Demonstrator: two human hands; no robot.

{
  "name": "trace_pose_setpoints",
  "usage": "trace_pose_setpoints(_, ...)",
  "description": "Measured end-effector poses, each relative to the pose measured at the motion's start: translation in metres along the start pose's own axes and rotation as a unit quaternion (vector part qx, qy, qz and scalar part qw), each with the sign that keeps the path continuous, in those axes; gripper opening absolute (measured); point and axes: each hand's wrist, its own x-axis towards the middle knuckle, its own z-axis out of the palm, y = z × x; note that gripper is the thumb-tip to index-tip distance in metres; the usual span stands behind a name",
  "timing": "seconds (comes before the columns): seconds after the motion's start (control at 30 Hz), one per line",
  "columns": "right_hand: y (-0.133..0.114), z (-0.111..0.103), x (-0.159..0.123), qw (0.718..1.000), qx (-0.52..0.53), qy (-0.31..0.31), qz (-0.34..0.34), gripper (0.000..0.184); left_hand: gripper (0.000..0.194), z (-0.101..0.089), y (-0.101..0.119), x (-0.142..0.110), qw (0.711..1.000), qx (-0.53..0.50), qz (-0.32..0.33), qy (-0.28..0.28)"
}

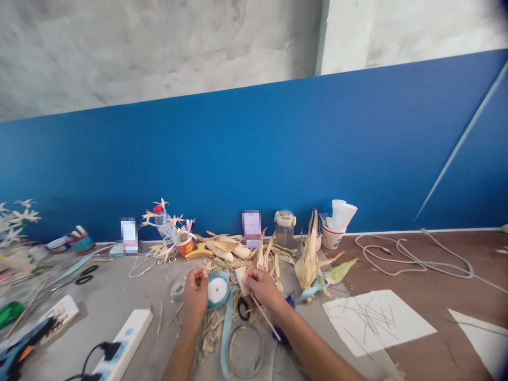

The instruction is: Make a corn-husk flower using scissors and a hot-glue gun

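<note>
Right hand (262, 286): pinching husk piece (241, 279) short of back edge of bench (138, 291), presumably steadying. Left hand (197, 289): curling nearly closed, cannot tell if holding anything. Husk pile (223, 248): lining back edge, probably for reach.

The slim bare left forearm (184, 334) points toward one o'clock; the bare left hand (197, 288), at seven, is loosely curled. The bare right forearm (308, 338) slants toward ten o'clock; the bare right hand (262, 287), near six, is pinched.
</note>
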Motion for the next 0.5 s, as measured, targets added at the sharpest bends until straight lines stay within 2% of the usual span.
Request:
trace_pose_setpoints(0.13, 0.0, 0.0, -0.001, 1.0, -0.007, -0.003, 0.0, 0.013, 0.03, 0.0, 0.001, -0.002, 0.993, 0.104, 0.005, -0.055)
trace_pose_setpoints(0.27, -0.001, -0.001, -0.002, 1.0, -0.014, -0.001, -0.004, 0.013, 0.029, -0.003, 0.01, -0.008, 0.947, 0.297, 0.049, -0.114)
trace_pose_setpoints(0.37, 0.0, 0.0, -0.001, 1.0, -0.019, 0.001, -0.002, 0.013, 0.027, -0.003, 0.016, -0.011, 0.919, 0.371, 0.063, -0.116)
trace_pose_setpoints(0.5, 0.001, 0.001, 0.0, 1.0, -0.021, 0.002, 0.001, 0.014, 0.027, -0.004, 0.016, -0.01, 0.909, 0.4, 0.036, -0.111)
